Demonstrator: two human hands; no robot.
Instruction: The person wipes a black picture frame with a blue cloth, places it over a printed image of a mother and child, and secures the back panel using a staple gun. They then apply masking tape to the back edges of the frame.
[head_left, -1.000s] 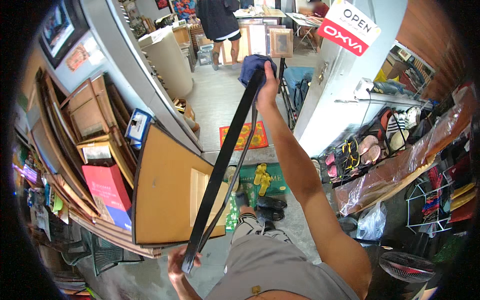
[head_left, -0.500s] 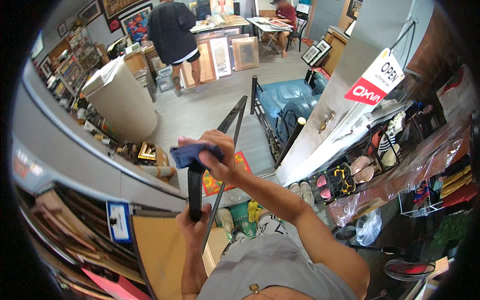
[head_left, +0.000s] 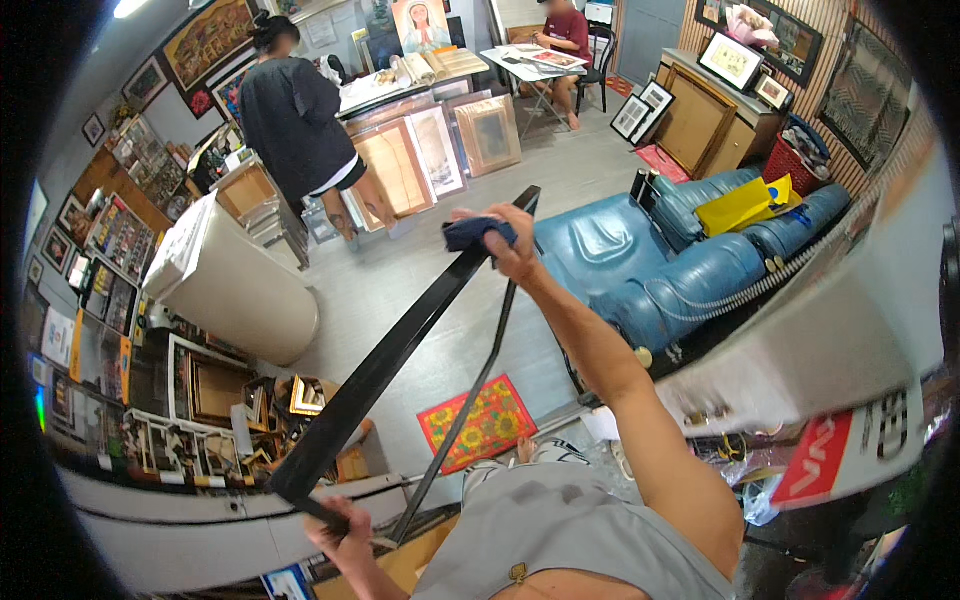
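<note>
Black frame (head_left: 385,372), long and narrow, slants in front of the person's body, over the doorway, with one end low on the left and the other high toward the room. Near its low corner, the left hand (head_left: 343,537) is closed around a bar. Farther up, the right hand (head_left: 512,247) presses a dark blue cloth (head_left: 478,235) against the upper part of the wide bar, fingers bent over it; whether they also clasp the bar beneath is hard to tell.

Below the frame, a red mat (head_left: 455,428) with yellow flowers lies on the grey floor (head_left: 440,325); the frame's thin bar crosses over it in view. To the right is a blue sofa (head_left: 600,240) with a yellow bag (head_left: 745,207) on it, and a red basket (head_left: 795,168) beyond. On the left, a big pale drum (head_left: 245,285) has papers on top, near a box of small frames.

Farther back, a person in a dark top (head_left: 290,130) stands by a loaded counter, framed pictures (head_left: 492,138) lean below it, and another person sits at a white table (head_left: 510,62).
</note>
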